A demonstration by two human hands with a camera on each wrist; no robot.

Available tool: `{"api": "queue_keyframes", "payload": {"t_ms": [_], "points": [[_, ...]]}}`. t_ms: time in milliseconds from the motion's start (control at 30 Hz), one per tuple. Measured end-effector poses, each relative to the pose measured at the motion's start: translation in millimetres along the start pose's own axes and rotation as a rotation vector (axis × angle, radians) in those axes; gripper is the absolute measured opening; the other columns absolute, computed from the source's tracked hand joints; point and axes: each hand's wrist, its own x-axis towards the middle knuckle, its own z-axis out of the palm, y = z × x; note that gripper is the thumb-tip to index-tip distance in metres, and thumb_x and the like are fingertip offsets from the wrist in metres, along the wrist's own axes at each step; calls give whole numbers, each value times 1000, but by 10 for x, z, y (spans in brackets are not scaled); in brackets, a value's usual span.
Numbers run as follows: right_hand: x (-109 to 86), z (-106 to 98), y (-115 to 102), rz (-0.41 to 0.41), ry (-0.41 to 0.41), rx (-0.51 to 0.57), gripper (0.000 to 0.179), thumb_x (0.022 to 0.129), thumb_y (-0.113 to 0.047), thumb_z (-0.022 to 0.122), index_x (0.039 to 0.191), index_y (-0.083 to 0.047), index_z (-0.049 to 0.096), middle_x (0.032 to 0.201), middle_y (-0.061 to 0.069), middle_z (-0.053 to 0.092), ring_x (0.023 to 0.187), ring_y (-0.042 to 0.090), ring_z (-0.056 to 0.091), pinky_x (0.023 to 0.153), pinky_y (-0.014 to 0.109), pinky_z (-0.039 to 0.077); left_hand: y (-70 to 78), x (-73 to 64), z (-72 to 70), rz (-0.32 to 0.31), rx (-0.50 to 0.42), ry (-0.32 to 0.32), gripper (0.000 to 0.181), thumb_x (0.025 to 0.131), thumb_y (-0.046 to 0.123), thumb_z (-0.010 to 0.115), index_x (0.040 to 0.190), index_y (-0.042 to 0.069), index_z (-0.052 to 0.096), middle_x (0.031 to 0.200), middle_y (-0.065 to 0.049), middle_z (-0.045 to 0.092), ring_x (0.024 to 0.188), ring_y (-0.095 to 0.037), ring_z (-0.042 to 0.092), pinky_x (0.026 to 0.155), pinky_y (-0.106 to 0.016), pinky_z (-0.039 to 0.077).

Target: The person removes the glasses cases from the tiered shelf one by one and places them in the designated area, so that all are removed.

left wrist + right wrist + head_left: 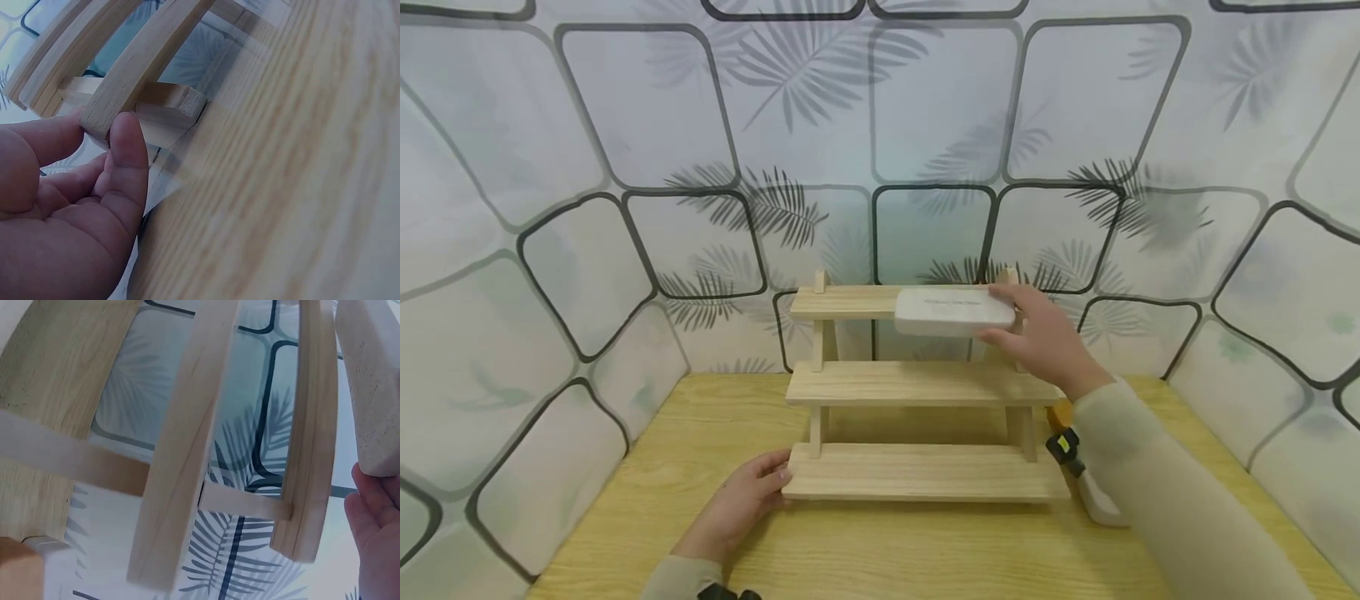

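Observation:
A three-step wooden display stand (917,382) stands on the table. With thumb and finger, my left hand (747,506) pinches the left end of its lowest board (134,75). My right hand (1047,340) grips the right end of a white rounded slab (953,312) with faint lettering on its face. That slab overlaps the right half of the top board (850,302) in the head view. In the right wrist view, the slab (378,387) shows a pitted pale surface, with fingers (372,500) at its lower end.
Right of the stand, partly behind my right forearm, lie an orange item (1060,415) and a white item (1101,502). Near them shows a black piece (1063,447) with a yellow mark. A patterned curtain (820,125) encloses the light wooden table (655,467) at the back and sides.

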Motion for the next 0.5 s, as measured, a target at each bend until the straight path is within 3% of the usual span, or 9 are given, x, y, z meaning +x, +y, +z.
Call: {"api": "queue_keyframes", "payload": {"t_ms": [200,500], "points": [[-179,-87,23,-41,73,35,66,89,-32,81,146,-12,54,147,12,52,130,35,49,103,57,40,-12,17,1,-2,6,16,60,106,21,57,150,-13,34,140,-26,51,115,-28,59,89,-39,54],[-504,-241,95,2,80,21,66,88,-31,82,146,-14,54,149,12,50,133,37,46,103,61,38,14,-17,9,9,6,0,61,106,21,55,150,-15,31,142,-29,48,115,-27,59,89,-39,55]]}}
